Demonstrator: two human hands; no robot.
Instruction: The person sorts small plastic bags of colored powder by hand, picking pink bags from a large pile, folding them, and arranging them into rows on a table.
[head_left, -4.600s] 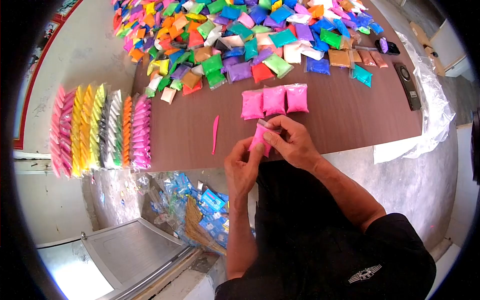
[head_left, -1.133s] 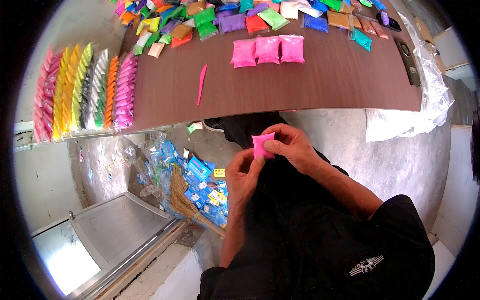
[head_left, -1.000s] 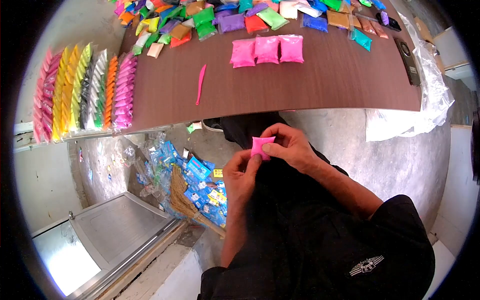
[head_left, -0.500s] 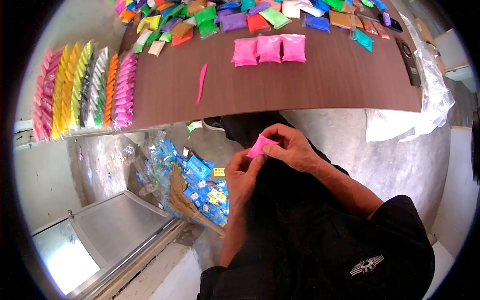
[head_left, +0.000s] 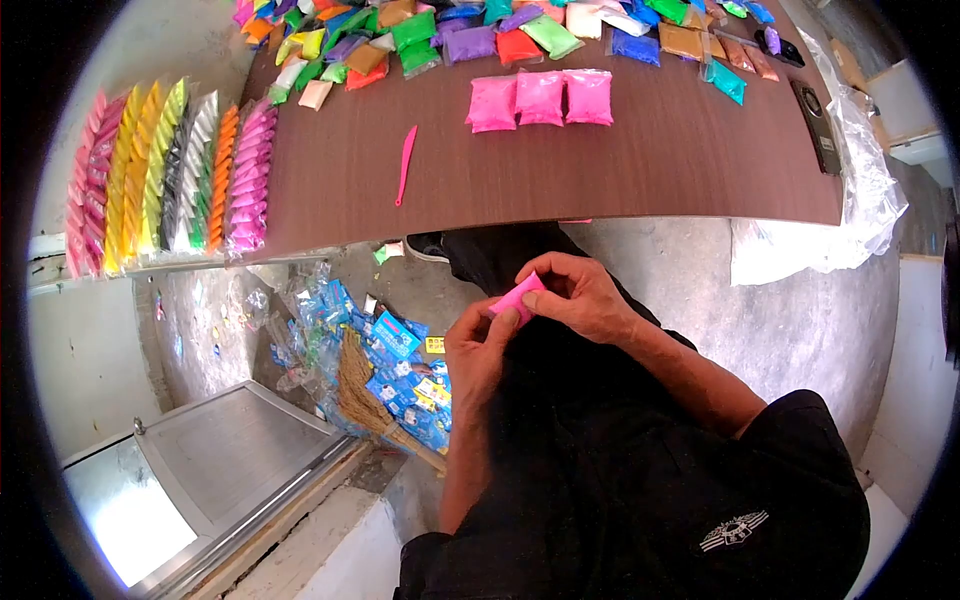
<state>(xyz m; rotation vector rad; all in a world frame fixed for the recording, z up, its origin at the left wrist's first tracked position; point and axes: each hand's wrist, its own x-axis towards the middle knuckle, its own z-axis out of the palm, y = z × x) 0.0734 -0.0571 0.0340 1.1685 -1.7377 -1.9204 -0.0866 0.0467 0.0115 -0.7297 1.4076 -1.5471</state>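
A small pink piece (head_left: 517, 298) is pinched between both of my hands, over my lap just off the table's front edge. My left hand (head_left: 478, 340) grips its lower left part with thumb and fingers. My right hand (head_left: 578, 295) holds its upper right side, thumb on top. On the brown table (head_left: 600, 175) three pink packets (head_left: 540, 98) lie side by side. A pink plastic knife (head_left: 406, 165) lies to their left. Whether the held piece is wrapped is too small to tell.
Many coloured packets (head_left: 468, 43) lie along the table's back. Strips of packets (head_left: 160, 180) stand at the left. A black device (head_left: 817, 125) and clear plastic sheeting (head_left: 870, 190) are at the right. A broom (head_left: 365, 390) and blue wrappers (head_left: 398, 335) lie on the floor.
The pink piece has turned and looks narrower between my fingers. Both hands have shifted slightly. A small pink edge now shows beneath the table's front edge.
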